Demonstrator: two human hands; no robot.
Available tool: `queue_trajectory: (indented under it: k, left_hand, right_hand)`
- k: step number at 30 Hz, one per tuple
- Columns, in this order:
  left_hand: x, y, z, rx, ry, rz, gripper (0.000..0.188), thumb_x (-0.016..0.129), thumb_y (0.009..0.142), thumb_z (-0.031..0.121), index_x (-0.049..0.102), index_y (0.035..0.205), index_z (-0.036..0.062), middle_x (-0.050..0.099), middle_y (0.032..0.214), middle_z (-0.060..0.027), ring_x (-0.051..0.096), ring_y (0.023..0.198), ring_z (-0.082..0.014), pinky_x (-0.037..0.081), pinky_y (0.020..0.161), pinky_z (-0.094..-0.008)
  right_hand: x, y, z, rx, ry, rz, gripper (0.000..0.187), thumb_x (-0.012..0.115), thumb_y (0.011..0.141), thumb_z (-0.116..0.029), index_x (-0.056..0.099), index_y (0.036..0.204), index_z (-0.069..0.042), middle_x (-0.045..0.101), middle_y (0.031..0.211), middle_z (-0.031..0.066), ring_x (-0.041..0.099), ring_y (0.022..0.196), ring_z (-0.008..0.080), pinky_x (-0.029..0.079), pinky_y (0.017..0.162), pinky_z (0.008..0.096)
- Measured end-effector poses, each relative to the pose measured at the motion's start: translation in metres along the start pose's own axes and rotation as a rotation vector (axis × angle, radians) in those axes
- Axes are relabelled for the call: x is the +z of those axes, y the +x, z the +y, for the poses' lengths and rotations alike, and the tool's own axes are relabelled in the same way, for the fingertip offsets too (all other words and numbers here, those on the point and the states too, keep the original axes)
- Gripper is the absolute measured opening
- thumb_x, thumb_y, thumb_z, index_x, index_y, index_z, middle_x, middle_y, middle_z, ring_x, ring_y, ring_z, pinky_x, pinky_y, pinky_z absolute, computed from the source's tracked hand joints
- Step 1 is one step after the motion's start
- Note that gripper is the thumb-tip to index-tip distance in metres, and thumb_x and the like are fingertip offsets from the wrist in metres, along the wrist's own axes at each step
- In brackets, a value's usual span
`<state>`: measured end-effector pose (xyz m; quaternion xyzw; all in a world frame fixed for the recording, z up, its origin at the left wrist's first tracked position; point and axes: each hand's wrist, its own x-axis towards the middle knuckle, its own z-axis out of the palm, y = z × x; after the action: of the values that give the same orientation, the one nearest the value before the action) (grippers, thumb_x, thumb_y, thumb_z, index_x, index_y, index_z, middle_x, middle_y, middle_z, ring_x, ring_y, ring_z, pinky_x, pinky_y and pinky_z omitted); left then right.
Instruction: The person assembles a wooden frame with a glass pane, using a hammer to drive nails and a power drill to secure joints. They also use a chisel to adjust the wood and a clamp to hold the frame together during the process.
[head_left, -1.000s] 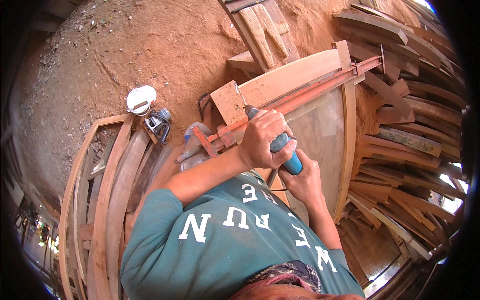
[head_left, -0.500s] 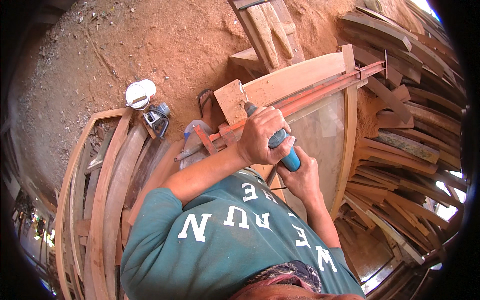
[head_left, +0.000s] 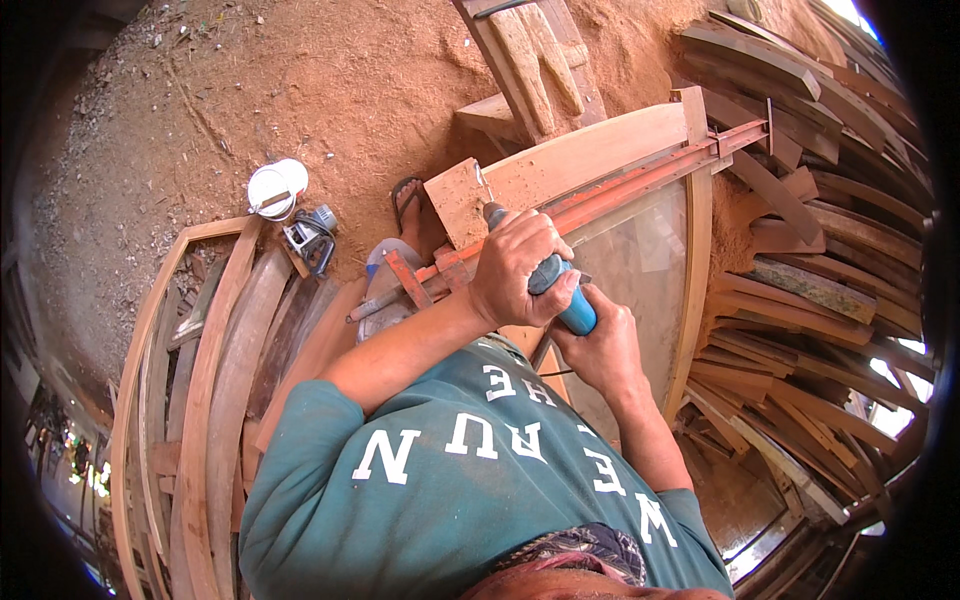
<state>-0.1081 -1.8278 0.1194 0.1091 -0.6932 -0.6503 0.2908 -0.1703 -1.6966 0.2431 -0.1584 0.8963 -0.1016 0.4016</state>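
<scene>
Both of my hands are wrapped round a slim blue corded power tool (head_left: 578,314), which looks like a straight die grinder. My left hand (head_left: 512,268) is closed on its front part, and my right hand (head_left: 606,345) grips its rear end. The tool's narrow nose points at the joint between a short wooden piece (head_left: 455,208) and a curved wooden board (head_left: 600,142). A thin bit meets the wood there, with pale chips around it; its exact shape is too small to tell. A red bar clamp (head_left: 640,188) runs along the board, close beyond my left hand.
Wooden pieces are piled along the right (head_left: 800,290). Curved frame parts (head_left: 200,400) lie at the left, beside a grey power tool (head_left: 308,238) and a white bucket (head_left: 272,188). A wooden stand (head_left: 500,70) rises behind the board. Sawdust covers the ground, near my sandalled foot (head_left: 410,205).
My hands and the blue power tool have shifted very slightly left in the picture, much as the whole view has. The grip looks the same.
</scene>
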Motion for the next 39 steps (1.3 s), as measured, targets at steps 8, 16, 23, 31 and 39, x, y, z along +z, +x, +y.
queue_trajectory:
  k: [8,16,23,31,39]
  left_hand:
    - [-0.001,0.005,-0.002,-0.068,0.016,0.042,0.021,0.064,0.084,0.025,0.062,0.084,0.0040,0.058,0.075,-0.0122,0.057,0.070,-0.0307,0.045,0.068,-0.0415]
    - [-0.004,0.006,-0.004,-0.080,0.046,0.060,0.019,0.062,0.085,0.022,0.062,0.088,0.0031,0.061,0.079,-0.0136,0.058,0.072,-0.0298,0.045,0.071,-0.0402]
    - [-0.003,0.002,-0.008,-0.075,0.015,0.101,0.024,0.063,0.085,0.029,0.060,0.083,0.0054,0.056,0.076,-0.0121,0.056,0.072,-0.0325,0.041,0.069,-0.0434]
    - [-0.003,-0.005,-0.018,-0.042,-0.008,0.108,0.024,0.064,0.084,0.029,0.061,0.085,0.0051,0.057,0.077,-0.0120,0.056,0.072,-0.0314,0.042,0.071,-0.0430]
    - [-0.008,-0.012,-0.024,-0.021,0.001,0.081,0.028,0.062,0.088,0.032,0.060,0.089,0.0044,0.060,0.081,-0.0129,0.057,0.074,-0.0315,0.043,0.072,-0.0423]
  right_hand:
    - [-0.023,0.015,-0.023,0.057,-0.070,-0.109,0.038,0.073,0.073,-0.014,0.071,0.109,-0.001,0.072,0.086,0.0252,0.072,0.086,0.0431,0.057,0.080,0.0477]
    - [-0.030,0.025,-0.030,0.069,-0.136,-0.158,0.034,0.074,0.073,-0.014,0.071,0.105,-0.002,0.072,0.087,0.0245,0.072,0.086,0.0428,0.057,0.080,0.0479]
    - [-0.028,0.025,-0.032,0.047,-0.180,-0.149,0.029,0.074,0.073,-0.013,0.069,0.099,-0.001,0.072,0.087,0.0236,0.071,0.086,0.0428,0.057,0.080,0.0481]
    - [-0.019,0.027,-0.024,0.011,-0.186,-0.130,0.028,0.073,0.072,-0.015,0.068,0.097,-0.002,0.072,0.087,0.0218,0.071,0.084,0.0426,0.057,0.078,0.0491]
    - [-0.008,0.028,-0.017,-0.038,-0.204,-0.108,0.029,0.074,0.073,-0.017,0.068,0.098,-0.003,0.072,0.086,0.0208,0.071,0.084,0.0422,0.057,0.078,0.0507]
